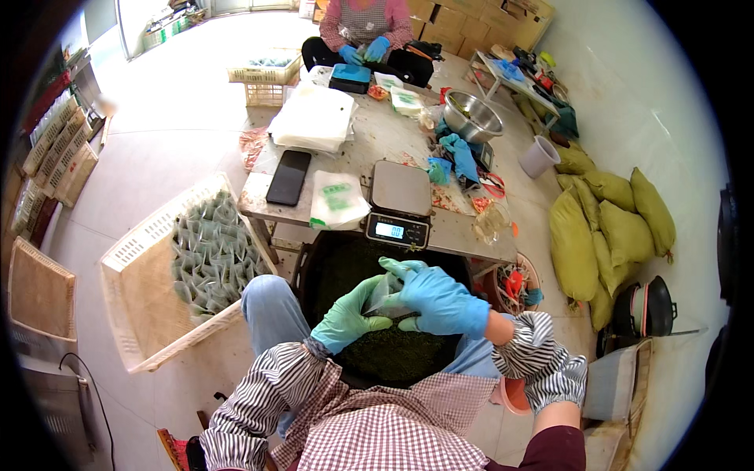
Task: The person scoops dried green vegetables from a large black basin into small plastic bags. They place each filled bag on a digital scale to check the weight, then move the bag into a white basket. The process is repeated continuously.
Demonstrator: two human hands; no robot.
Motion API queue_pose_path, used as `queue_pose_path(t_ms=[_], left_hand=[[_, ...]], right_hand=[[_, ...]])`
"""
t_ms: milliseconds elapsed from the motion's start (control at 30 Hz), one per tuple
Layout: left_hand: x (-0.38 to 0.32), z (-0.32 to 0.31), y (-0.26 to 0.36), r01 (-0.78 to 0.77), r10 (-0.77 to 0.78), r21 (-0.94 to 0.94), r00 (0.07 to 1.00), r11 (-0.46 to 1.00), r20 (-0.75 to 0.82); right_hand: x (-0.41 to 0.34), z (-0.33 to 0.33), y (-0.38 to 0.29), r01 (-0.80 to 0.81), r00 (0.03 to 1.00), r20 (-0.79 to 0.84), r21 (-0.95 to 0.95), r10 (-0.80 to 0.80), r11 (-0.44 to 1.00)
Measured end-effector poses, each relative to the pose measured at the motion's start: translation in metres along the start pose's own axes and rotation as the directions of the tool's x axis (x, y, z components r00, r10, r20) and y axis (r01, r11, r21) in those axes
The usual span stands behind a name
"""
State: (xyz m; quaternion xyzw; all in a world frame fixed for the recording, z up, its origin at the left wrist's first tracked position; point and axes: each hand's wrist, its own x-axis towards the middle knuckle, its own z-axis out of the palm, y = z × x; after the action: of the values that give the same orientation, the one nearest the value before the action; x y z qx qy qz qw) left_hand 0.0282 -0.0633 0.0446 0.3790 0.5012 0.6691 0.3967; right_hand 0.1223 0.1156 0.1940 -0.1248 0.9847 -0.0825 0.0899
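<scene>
My left hand point(350, 312), in a blue-green glove, holds a small clear plastic bag point(384, 296) from its left side. Around the same bag's right side and top close the fingers of my right hand point(442, 299), also gloved; they hide much of the bag and what is in it. Below both hands, between my knees, sits a wide black tub point(301, 265) holding loose dark green material point(394, 356), perhaps dried leaves. Just beyond it, a digital scale point(402, 188) with a lit display and a bare pan stands at the table's near edge.
On the table point(459, 235) lie a phone point(288, 178), printed bags point(337, 200), white sheets point(315, 118) and a steel bowl point(473, 115). A crate point(138, 312) of filled bags stands left; yellow-green sacks point(574, 247) lean right. Opposite sits a gloved person point(365, 26).
</scene>
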Motion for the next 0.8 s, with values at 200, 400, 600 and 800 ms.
queue_pose_path(t_ms=[200,400,600,800], left_hand=[[-0.019,-0.016,0.030,-0.006,0.003,-0.061,0.999,0.998,-0.047],[-0.036,-0.054,0.093,-0.155,0.429,0.649,0.856,0.745,-0.288],[-0.103,-0.158,0.098,0.029,0.590,0.705,0.525,0.708,-0.614],[-0.240,-0.292,0.021,0.553,0.461,0.335,-0.101,0.763,-0.882]], right_hand=[[0.025,0.003,0.002,0.105,0.984,-0.151,0.079,-0.092,0.991],[0.073,-0.005,-0.039,0.068,0.893,-0.439,-0.081,-0.097,0.994],[0.110,-0.015,-0.071,0.337,0.724,-0.689,0.355,0.001,0.872],[0.080,0.053,-0.019,0.149,0.834,-0.390,0.841,0.391,0.520]])
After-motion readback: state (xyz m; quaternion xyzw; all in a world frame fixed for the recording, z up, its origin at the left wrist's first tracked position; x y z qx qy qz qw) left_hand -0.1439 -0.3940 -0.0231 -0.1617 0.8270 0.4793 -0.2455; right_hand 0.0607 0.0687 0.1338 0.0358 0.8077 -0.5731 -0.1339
